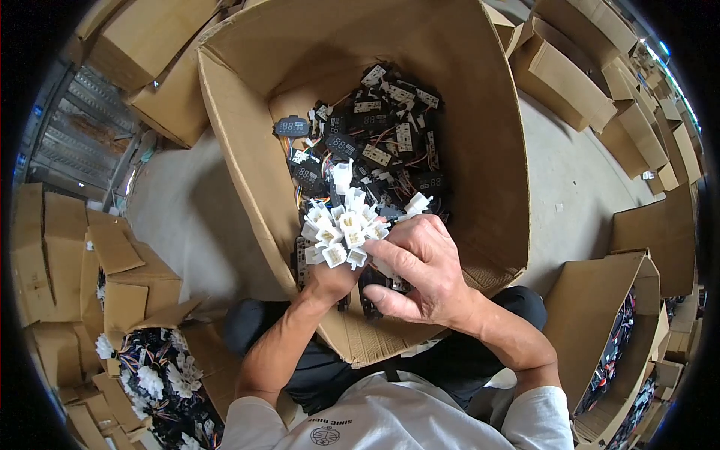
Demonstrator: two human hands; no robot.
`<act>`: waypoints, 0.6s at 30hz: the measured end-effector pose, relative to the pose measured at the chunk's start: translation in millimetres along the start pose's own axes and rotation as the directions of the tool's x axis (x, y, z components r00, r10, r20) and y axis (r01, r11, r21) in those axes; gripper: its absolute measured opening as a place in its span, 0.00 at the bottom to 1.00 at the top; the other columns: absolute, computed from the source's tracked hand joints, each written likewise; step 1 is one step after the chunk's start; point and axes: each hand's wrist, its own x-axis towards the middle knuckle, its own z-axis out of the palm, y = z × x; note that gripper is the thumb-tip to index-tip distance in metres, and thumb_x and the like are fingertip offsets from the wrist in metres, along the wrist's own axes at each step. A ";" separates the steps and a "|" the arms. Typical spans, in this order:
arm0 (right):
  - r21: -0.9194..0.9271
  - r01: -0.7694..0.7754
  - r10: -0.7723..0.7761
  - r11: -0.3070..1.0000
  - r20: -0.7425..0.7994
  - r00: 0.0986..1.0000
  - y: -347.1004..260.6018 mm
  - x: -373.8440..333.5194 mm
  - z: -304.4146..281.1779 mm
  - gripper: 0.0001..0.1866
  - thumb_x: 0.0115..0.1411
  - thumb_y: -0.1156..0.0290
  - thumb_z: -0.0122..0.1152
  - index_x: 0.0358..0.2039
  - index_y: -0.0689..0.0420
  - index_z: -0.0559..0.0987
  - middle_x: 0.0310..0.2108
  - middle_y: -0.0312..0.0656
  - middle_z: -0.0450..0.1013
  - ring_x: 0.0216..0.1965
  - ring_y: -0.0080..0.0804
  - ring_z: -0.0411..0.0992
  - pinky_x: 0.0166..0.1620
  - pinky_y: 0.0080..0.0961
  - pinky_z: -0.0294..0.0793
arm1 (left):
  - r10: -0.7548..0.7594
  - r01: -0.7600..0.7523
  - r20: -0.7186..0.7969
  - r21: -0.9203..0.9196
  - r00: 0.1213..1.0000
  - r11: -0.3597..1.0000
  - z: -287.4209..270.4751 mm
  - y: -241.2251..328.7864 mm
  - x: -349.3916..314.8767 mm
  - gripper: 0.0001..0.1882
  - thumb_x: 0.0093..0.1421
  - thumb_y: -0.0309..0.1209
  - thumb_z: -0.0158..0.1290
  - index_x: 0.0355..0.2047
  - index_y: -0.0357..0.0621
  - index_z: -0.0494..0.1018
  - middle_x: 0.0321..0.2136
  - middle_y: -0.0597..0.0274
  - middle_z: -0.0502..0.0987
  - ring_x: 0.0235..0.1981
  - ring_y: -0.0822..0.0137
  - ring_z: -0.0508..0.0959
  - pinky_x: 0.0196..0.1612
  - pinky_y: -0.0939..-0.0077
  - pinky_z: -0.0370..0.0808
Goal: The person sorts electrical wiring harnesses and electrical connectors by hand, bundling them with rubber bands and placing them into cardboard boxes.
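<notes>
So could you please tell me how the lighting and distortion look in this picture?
Head view: even daylight, soft shadows; the big cardboard box bows from fisheye bending, corners black. The white plugs in the left hand look bright yet sharp; the right hand is crisp.

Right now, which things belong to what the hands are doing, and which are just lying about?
In use:
left hand
right hand
bunch of white connectors
open carton of wired black display modules

Lying about:
carton of bundled modules
side carton
stacked cartons
</notes>
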 end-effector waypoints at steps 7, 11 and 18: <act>-0.086 0.001 -0.010 0.996 -0.104 0.995 -2.9 -3.1 11.9 0.18 0.51 0.64 0.71 0.38 0.62 0.81 0.26 0.39 0.70 0.33 0.38 0.72 0.40 0.35 0.69 | -0.105 0.105 0.015 -0.260 0.994 0.960 2.4 0.9 -5.9 0.18 0.64 0.29 0.55 0.54 0.39 0.73 0.45 0.61 0.79 0.45 0.66 0.79 0.51 0.69 0.76; -0.082 0.070 -0.080 0.994 -0.122 0.989 -0.3 -7.1 13.1 0.16 0.49 0.65 0.71 0.36 0.60 0.82 0.27 0.38 0.70 0.35 0.39 0.74 0.41 0.36 0.72 | -0.066 0.070 0.033 -0.140 0.997 0.988 -3.5 4.4 -4.7 0.21 0.66 0.37 0.54 0.56 0.40 0.72 0.48 0.60 0.77 0.47 0.68 0.77 0.50 0.70 0.75; -0.157 0.142 -0.166 0.977 -0.149 0.975 -4.7 -11.7 11.8 0.18 0.47 0.62 0.71 0.36 0.60 0.82 0.40 0.48 0.70 0.39 0.45 0.73 0.43 0.42 0.76 | -0.079 0.166 0.204 -0.459 0.976 0.873 -1.8 1.6 -10.1 0.26 0.72 0.43 0.43 0.63 0.38 0.64 0.52 0.57 0.73 0.50 0.70 0.74 0.55 0.71 0.73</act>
